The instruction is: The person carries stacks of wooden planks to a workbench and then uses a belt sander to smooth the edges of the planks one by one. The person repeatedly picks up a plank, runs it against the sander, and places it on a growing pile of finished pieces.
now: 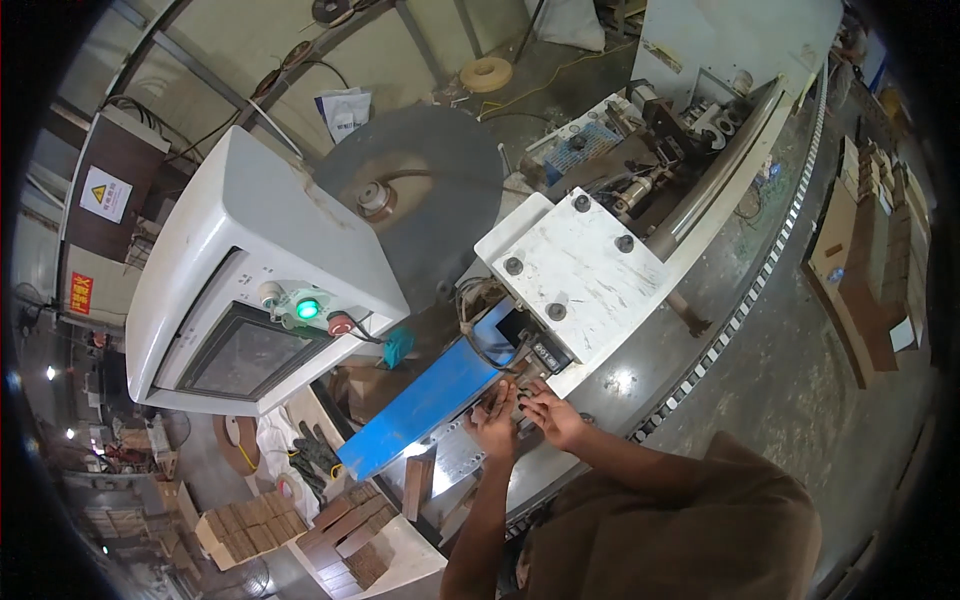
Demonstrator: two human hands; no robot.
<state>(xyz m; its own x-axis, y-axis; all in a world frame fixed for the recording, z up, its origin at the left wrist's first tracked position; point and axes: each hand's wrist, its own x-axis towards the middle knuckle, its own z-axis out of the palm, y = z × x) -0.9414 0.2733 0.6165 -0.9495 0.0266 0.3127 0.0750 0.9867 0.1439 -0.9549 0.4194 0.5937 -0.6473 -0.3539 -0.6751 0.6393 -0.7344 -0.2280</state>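
Both my hands work close together under the front edge of a white machine cover plate [590, 275] with black knobs. My left hand [494, 420] has its fingers bent upward beside the end of a long blue guard [425, 410]. Just to its right, my right hand [552, 415] is closed, thumb and fingers drawn together near a small dark part. What either hand grips is too small to make out. Right above the fingers sits a small black counter [548, 356], with dark cables looping down beside it. A metal plate with holes [437, 463] runs below the blue guard.
A white control cabinet [265, 270] with a screen and lit green button stands left. Behind it is a large dark reel [415, 180]. A toothed chain [735, 320] edges the machine on the right. Stacked brown strips [255, 525] lie lower left; boards [860, 260] lie far right.
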